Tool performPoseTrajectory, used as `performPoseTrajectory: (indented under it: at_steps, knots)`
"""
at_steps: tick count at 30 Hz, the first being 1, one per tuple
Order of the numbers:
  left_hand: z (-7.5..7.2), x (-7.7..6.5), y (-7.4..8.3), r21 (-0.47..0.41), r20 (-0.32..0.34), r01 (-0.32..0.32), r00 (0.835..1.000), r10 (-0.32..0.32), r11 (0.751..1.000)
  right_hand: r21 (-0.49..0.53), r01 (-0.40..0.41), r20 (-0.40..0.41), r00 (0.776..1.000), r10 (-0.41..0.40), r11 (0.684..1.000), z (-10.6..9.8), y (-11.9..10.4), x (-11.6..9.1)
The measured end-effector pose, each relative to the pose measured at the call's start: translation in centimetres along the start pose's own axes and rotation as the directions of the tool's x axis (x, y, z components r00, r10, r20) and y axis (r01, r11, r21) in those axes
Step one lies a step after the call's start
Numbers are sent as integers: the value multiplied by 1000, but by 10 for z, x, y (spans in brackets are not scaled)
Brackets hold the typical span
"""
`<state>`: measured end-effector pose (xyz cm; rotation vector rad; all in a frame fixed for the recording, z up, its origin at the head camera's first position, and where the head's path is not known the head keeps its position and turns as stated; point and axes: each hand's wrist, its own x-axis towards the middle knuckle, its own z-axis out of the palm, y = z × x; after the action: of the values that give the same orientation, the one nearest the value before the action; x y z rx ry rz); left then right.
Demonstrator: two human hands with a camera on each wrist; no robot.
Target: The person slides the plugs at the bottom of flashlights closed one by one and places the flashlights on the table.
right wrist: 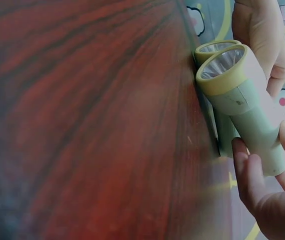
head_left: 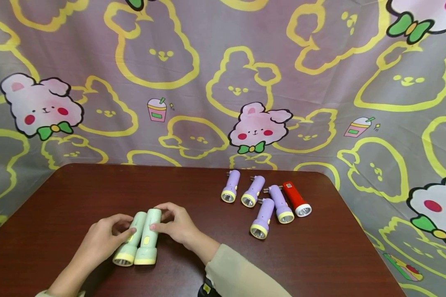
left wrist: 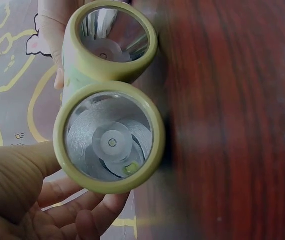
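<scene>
Two pale green flashlights with yellow rims lie side by side at the table's front left, their lens ends towards me. My left hand (head_left: 103, 236) grips the left flashlight (head_left: 124, 252), its thumb on top of the barrel. With thumb and fingers, my right hand (head_left: 181, 226) pinches the barrel of the right flashlight (head_left: 147, 247) near its tail. A yellow switch shows on that barrel. Seen from the left wrist, the left flashlight's lens (left wrist: 112, 142) sits against the other one's head (left wrist: 72, 65). In the right wrist view, the right flashlight (right wrist: 255, 122) tilts, tail towards my right hand (right wrist: 277, 207).
Several purple flashlights with yellow rims, including one nearest me (head_left: 264, 216), lie on the right half of the dark brown table (head_left: 193, 185), prongs sticking out. Beside them is a red flashlight (head_left: 295, 199). A patterned cloth (head_left: 208, 95) hangs behind the table.
</scene>
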<state>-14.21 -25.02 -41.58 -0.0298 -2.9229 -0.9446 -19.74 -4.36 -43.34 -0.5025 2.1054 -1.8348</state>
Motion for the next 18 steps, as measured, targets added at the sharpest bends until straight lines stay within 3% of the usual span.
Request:
performPoseTrajectory:
  at_steps: [7, 14, 18]
  knots:
    - [1, 0, -1, -1, -11, -11, 1000, 11, 1000, -58, -1, -22, 1000, 0, 998, 1, 1, 3]
    - [0, 0, -1, -2, -9, -14, 1000, 14, 1000, -201, -25, -65, 998, 12, 979, 1, -1, 4]
    - [0, 0, -1, 1, -10, -14, 1000, 14, 1000, -208, -39, -59, 998, 27, 977, 1, -2, 5]
